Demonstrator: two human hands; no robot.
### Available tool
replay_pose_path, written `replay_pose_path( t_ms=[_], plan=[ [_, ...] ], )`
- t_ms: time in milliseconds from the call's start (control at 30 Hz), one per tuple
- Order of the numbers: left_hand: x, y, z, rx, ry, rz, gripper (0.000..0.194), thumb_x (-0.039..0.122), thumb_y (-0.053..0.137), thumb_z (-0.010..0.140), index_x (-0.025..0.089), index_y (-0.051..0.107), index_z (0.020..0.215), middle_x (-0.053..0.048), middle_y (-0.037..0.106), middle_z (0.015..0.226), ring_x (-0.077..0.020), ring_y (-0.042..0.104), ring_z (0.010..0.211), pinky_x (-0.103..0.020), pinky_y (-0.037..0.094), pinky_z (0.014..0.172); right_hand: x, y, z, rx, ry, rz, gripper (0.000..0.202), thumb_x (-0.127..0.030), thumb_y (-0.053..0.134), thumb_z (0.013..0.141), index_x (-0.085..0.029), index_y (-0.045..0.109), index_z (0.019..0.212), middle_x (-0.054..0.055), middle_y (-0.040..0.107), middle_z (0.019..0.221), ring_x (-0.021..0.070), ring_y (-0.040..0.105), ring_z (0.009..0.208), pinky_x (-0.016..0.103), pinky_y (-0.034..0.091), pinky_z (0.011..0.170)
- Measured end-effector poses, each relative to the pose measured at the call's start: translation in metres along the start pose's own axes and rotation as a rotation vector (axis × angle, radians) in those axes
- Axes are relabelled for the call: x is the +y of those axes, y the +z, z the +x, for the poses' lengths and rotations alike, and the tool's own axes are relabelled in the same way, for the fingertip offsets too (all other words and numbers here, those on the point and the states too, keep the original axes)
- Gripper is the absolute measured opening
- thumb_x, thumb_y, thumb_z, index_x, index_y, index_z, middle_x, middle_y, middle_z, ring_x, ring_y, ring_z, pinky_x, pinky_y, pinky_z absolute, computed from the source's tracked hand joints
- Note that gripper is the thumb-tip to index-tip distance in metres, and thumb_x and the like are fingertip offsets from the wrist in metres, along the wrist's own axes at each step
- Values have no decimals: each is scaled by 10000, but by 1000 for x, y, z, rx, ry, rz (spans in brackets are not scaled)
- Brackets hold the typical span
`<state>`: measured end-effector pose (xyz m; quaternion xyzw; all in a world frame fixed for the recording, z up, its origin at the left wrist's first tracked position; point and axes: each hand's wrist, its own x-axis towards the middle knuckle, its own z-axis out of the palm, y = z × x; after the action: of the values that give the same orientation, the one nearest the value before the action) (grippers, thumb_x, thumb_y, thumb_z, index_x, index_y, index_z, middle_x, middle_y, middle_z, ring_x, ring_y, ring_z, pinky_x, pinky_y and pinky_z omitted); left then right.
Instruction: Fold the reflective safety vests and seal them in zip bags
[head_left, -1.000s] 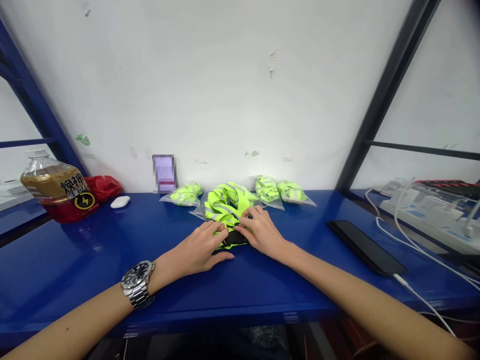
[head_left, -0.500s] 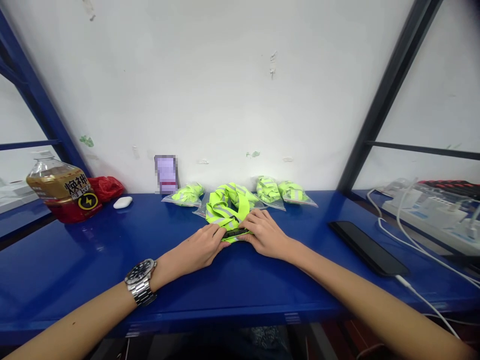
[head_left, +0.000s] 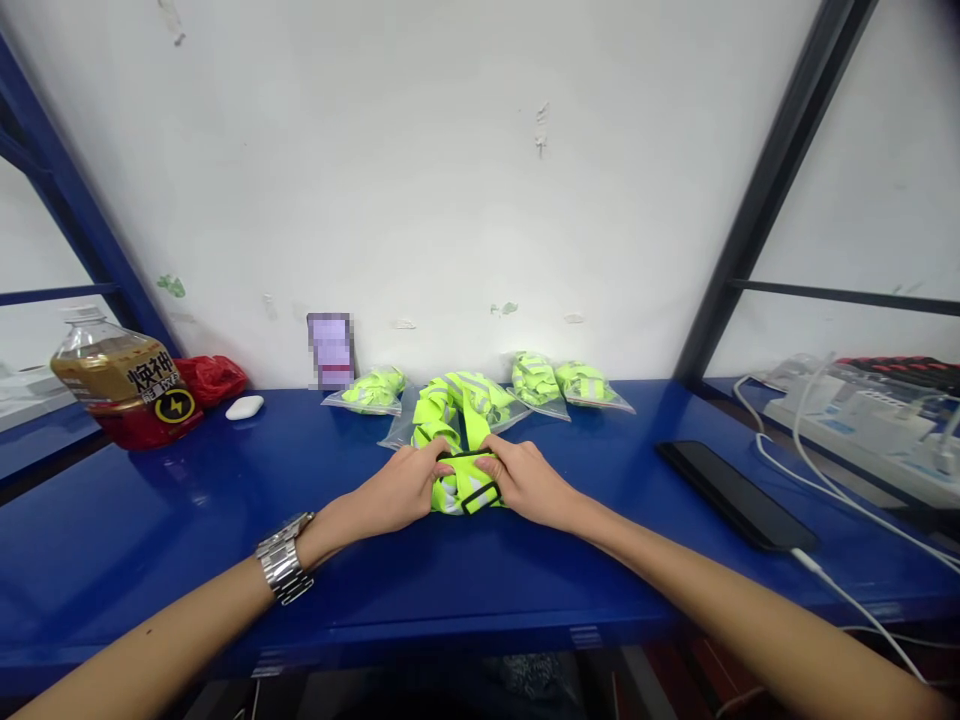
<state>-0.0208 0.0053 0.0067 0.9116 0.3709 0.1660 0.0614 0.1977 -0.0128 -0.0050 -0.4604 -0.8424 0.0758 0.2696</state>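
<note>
One grey-striped, black-edged bundle of neon-yellow fabric (head_left: pixel 465 490) on the blue metal table (head_left: pixel 150 520), and two hands are right on it! Three clear plastic bags of neon-yellow fabric sit behind: one behind-left of the bundle (head_left: pixel 373 388), two behind-right (head_left: pixel 534 378) (head_left: pixel 585 382). Another clear plastic edge (head_left: pixel 396 430) pokes out at its left.

Now the hands: the left hand (head_left: pixel 401 490), one silver metal watch (head_left: pixel 285 565) at its wrist, comes in from the bundle's left; the right hand (head_left: pixel 534 483) mirrors it. Forearms converge, thumbs point inward on top, fingers curl round, each hand pinching the black-edged fabric.

Well left of the bundle: one big brown-and-red drink bottle (head_left: pixel 124 385), one crumpled red plastic bag (head_left: pixel 214 378), one small white case (head_left: pixel 244 407). Well right: one flat black phone (head_left: pixel 735 495).
</note>
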Motion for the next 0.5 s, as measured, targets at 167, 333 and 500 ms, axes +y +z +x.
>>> replay_pose_path(
  t_ms=[167, 333, 500],
  plan=[
    [2, -2, 0, -32, -50, -170, 162, 231, 313, 958, 198, 444, 1048, 14, 554, 710, -165, 544, 625, -262, 399, 598, -2, 3, 2, 11, 46, 107, 182, -323, 433, 965, -199, 560, 1007, -7, 570, 679, 146, 484, 564, 246, 274, 559],
    [-1, 3, 1, 218, 8, -49, 123, 273, 413, 937, 179, 482, 974, -76, 526, 962, -197, 522, 829, -328, 444, 760, 3, 6, 6, 113, 16, 56, 215, -326, 529, 922, -183, 617, 1055, 49, 563, 812, 189, 543, 772, 283, 404, 691],
    [-7, 7, 9, 182, 156, 85, 229, 194, 337, 965, 178, 506, 812, -41, 502, 828, -178, 479, 782, -282, 393, 698, 12, 15, 8, 207, -93, 26, 216, -246, 515, 923, -144, 650, 1057, 96, 555, 891, 209, 542, 868, 322, 459, 755]
  ],
)
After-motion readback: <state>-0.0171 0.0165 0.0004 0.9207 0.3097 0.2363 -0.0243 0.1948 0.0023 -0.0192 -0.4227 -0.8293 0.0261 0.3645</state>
